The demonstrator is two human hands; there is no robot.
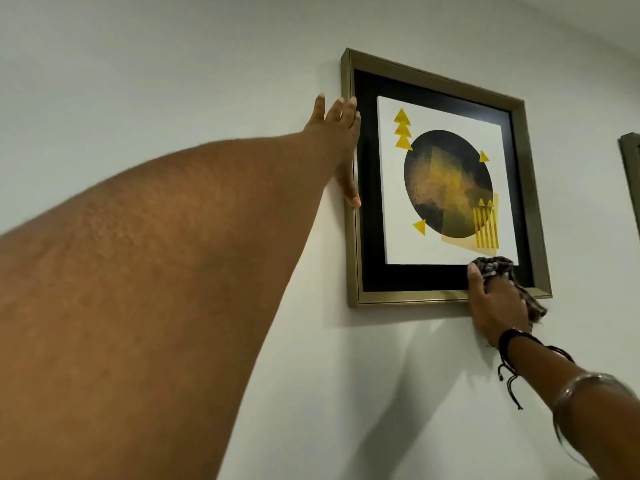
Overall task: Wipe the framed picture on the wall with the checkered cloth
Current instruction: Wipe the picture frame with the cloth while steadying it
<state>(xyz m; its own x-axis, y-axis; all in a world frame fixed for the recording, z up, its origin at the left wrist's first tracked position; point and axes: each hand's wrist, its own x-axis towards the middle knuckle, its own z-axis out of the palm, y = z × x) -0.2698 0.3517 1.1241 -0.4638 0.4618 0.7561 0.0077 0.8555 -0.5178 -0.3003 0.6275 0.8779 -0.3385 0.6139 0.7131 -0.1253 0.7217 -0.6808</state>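
A framed picture [530, 188] with a bronze frame, black mat and a white print showing a dark circle and yellow triangles hangs on the white wall. My left hand [341, 143] rests flat against the frame's left edge, fingers spread upward and thumb lying down along the frame. My right hand [495, 303] presses the bunched checkered cloth [493, 265] against the picture's lower right corner, over the black mat and bottom frame rail. A tail of the cloth hangs out to the right of that hand.
The edge of a second frame [630, 178] shows at the far right on the same white wall [173, 64]. My right wrist carries dark cord bracelets [510, 355] and a clear bangle [585, 393].
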